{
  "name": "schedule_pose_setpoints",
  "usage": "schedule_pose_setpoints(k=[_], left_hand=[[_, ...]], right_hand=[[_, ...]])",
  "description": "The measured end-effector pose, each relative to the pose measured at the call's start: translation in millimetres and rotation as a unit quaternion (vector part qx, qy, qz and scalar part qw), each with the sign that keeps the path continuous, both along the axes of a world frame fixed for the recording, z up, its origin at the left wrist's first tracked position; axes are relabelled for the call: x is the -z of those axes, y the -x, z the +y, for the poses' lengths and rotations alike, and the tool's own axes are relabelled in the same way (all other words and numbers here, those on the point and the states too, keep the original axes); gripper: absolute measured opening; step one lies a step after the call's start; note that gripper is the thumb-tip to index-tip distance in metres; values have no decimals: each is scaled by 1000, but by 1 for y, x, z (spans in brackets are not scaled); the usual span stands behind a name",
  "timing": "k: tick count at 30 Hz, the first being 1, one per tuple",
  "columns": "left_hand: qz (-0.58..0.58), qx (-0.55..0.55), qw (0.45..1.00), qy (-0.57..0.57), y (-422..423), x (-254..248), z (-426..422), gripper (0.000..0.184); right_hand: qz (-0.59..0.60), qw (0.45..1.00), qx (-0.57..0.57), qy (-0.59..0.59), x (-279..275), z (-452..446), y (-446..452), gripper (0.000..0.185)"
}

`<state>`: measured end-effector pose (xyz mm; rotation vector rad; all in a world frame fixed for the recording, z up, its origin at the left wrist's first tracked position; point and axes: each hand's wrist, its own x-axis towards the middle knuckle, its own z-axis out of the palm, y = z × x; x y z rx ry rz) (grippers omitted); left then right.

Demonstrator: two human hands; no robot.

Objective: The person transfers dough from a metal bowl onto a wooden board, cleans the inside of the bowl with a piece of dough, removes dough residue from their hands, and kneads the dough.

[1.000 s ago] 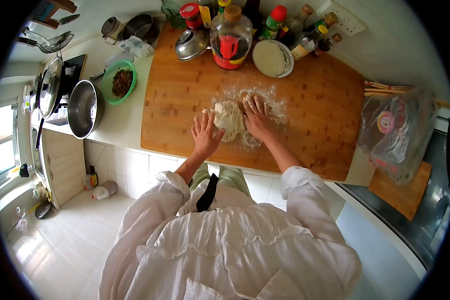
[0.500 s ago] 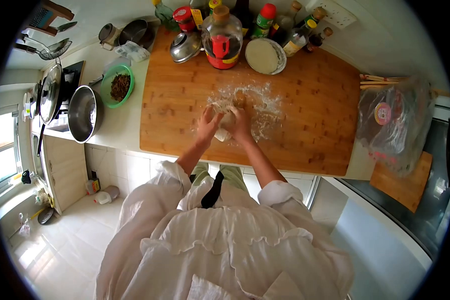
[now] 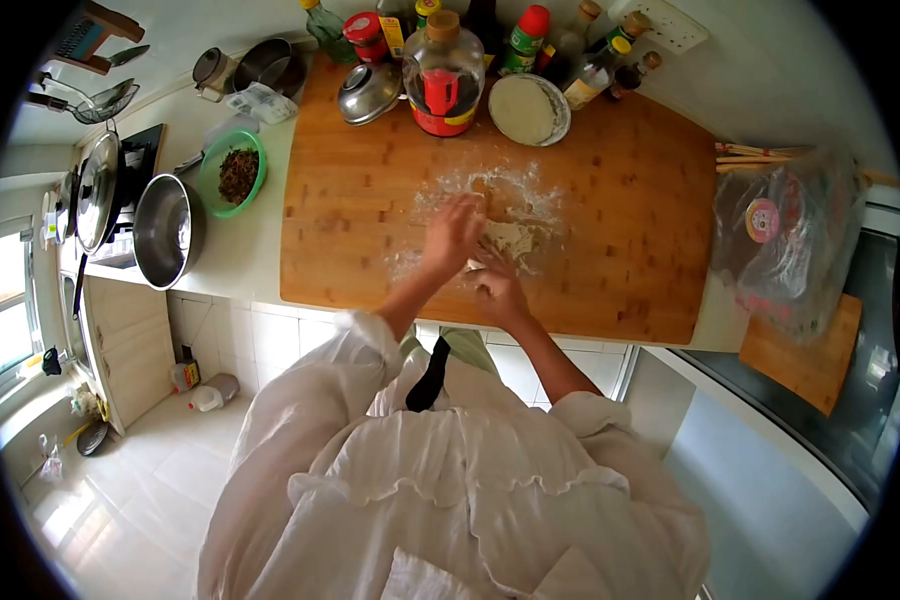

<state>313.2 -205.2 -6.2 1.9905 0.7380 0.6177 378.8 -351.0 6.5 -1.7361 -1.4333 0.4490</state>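
Note:
A pale lump of dough lies on the floured wooden board, its surface rough and dusted with flour. Pressed against the dough's left side is my left hand, its fingers close together and partly hiding the lump. My right hand grips the near edge of the dough with bent fingers. White flour is scattered around and beyond the hands.
At the board's back stand a white bowl of flour, a large jar, a metal lid and several bottles. On the left are a green bowl of dark filling and a steel bowl. A plastic bag lies right.
The dough has shifted right and turned, with more of its surface showing. My left hand has moved right to its left side; my right hand has come lower, toward its near edge.

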Motion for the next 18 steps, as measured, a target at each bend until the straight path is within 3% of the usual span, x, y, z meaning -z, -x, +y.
schedule_pose_setpoints(k=[1,3,4,7,8,9,12,13,15,18], left_hand=[[-3,2,1000,1,-6,6,-7,31],[109,47,985,-124,-13,13,-23,31],[130,22,984,-120,-11,11,-30,31],[122,-40,983,-132,3,13,-47,32],[117,-47,984,-124,8,18,-52,33],[118,-48,984,-126,10,25,-57,33],[195,-76,968,-140,4,36,-45,37],[200,-78,966,-142,-3,39,-34,37],[195,-91,962,-166,-23,42,-7,39],[208,-100,956,-182,-48,46,23,41]], right_hand=[[-3,1000,2,1,-2,-4,-7,23],[147,969,192,-48,-6,-13,-24,24],[132,950,282,35,-8,-15,-31,24],[51,944,325,17,8,10,-38,31],[58,955,288,32,53,8,-30,40],[61,956,287,31,62,13,-22,40],[-102,958,266,-33,70,41,-14,39],[-97,959,265,-34,69,52,-20,39],[-164,941,288,64,69,71,-33,39],[-168,933,288,138,65,101,-54,35]])
